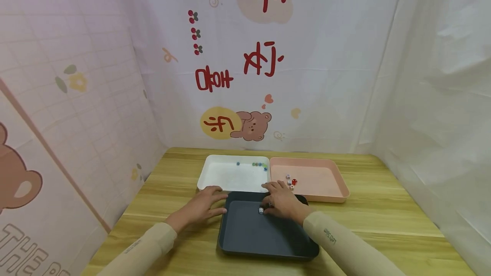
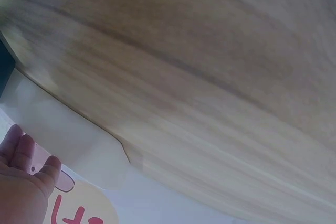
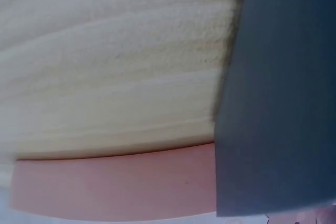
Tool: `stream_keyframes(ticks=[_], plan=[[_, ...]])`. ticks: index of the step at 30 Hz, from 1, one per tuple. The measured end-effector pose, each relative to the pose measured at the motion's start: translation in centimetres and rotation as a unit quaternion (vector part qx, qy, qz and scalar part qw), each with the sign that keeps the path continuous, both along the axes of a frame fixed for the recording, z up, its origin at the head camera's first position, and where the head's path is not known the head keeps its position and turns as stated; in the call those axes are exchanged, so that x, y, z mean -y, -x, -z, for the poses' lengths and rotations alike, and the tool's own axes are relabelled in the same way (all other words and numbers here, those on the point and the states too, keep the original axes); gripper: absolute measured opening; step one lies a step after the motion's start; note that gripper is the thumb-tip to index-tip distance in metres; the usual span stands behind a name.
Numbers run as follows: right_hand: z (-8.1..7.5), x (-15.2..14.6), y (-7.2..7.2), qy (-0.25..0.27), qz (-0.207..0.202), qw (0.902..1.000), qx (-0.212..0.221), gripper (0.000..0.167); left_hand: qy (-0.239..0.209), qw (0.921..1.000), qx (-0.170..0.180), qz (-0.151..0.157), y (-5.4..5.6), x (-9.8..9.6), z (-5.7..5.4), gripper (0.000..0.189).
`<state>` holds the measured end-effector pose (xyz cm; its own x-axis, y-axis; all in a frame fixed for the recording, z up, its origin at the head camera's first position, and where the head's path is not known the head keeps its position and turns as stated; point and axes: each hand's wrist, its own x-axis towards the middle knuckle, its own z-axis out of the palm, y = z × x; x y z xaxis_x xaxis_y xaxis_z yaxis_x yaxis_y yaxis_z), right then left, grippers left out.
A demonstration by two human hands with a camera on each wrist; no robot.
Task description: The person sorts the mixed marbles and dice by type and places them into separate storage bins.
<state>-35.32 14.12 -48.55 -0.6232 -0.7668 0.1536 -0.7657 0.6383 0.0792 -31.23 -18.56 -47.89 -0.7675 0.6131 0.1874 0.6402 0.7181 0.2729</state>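
Note:
The dark grey tray [image 1: 264, 235] lies nearest on the table, and a white die [image 1: 261, 210] rests inside it near the far end. My right hand [image 1: 281, 201] reaches over the tray's far right part, its thumb beside that die. A small pale speck shows among the fingers, too small to identify. In the right wrist view, only a sliver of hand shows at the bottom right corner. My left hand [image 1: 201, 208] is at the tray's left rim, fingers extended and holding nothing. Those fingers [image 2: 23, 153] also appear in the left wrist view.
Behind the dark tray stand a white tray [image 1: 224, 178] with several small blue and green pieces, and a pink tray [image 1: 318, 182]. White dice and a red die [image 1: 294, 182] lie in the pink tray's left part. Printed cloth walls enclose the wooden table [image 1: 383, 225].

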Motion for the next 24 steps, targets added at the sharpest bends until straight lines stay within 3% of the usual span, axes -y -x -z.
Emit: stream_keyframes(ticks=[3, 11, 18, 24], plan=[[0.1, 0.1, 0.0, -0.006, -0.019, 0.9998, 0.000, 0.031, -0.002, 1.0000, -0.005, 0.004, 0.0, -0.1, 0.0, 0.052], [0.0, 0.1, -0.3, 0.001, -0.042, 0.9991, -0.006, 0.020, -0.004, 0.9999, -0.010, 0.005, 0.1, -0.1, 0.2, 0.053], [-0.5, -0.5, -0.3, 0.046, -0.033, 0.9982, 0.019, 0.018, -0.006, 1.0000, 0.000, 0.000, 0.2, 0.1, 0.3, 0.054], [-1.5, -1.4, 0.2, 0.079, 0.004, 0.9964, 0.032, 0.017, -0.006, 1.0000, 0.000, 0.001, 0.2, 0.1, 0.3, 0.054]])
